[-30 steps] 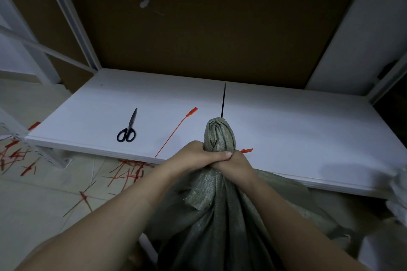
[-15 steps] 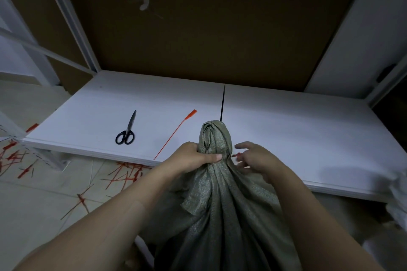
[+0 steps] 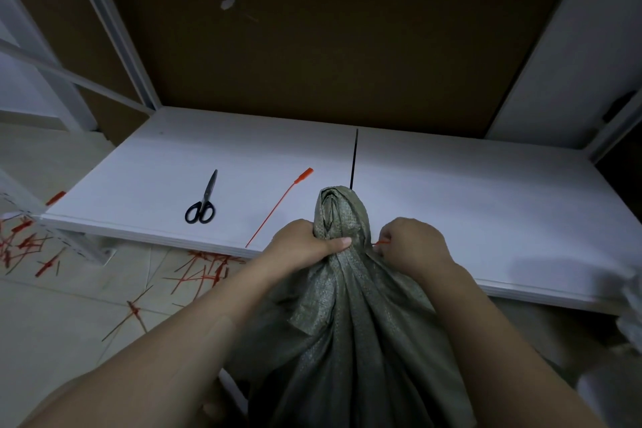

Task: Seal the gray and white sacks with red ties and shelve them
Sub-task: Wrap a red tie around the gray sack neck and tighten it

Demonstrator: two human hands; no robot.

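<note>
A white shelf (image 3: 451, 205) is holding scissors (image 3: 201, 207) — the left hand (image 3: 300, 247) is gripping the neck of the gray sack (image 3: 347, 323), the right hand (image 3: 413, 247) is pinching a red tie (image 3: 381, 242).

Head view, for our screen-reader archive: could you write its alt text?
The left hand grips the gathered neck of a gray sack while the right hand pinches a red tie at it. Behind, scissors and a spare red tie lie on the white shelf.
</note>
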